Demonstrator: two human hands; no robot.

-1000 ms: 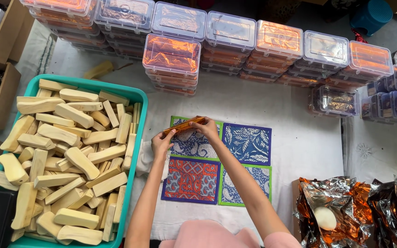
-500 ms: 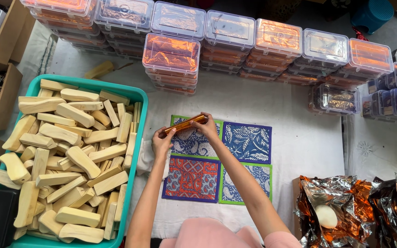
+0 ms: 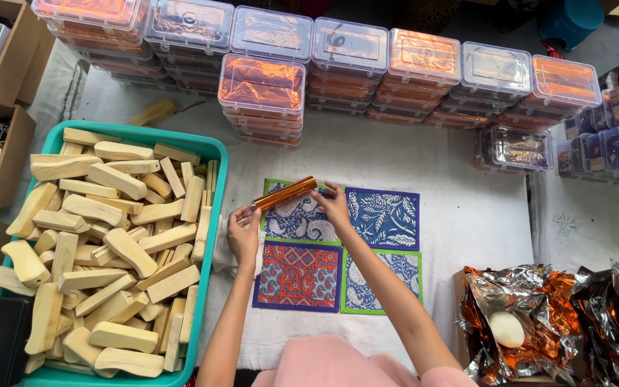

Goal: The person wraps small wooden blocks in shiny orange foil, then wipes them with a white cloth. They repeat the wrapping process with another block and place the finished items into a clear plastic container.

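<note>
The left hand (image 3: pixel 243 233) and right hand (image 3: pixel 334 206) each pinch one end of a shiny orange roll (image 3: pixel 285 193), held just above the patterned mats (image 3: pixel 338 247). It looks like the wrapping step. Next, the ends likely need twisting shut while the grip stays tight.

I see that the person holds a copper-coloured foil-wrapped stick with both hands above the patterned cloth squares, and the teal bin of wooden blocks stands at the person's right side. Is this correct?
Not quite. In the head view the teal bin of wooden blocks stands at the person's left side, not the right. The rest holds: the left hand and the right hand hold the copper-coloured foil-wrapped stick above the patterned cloth squares.
</note>
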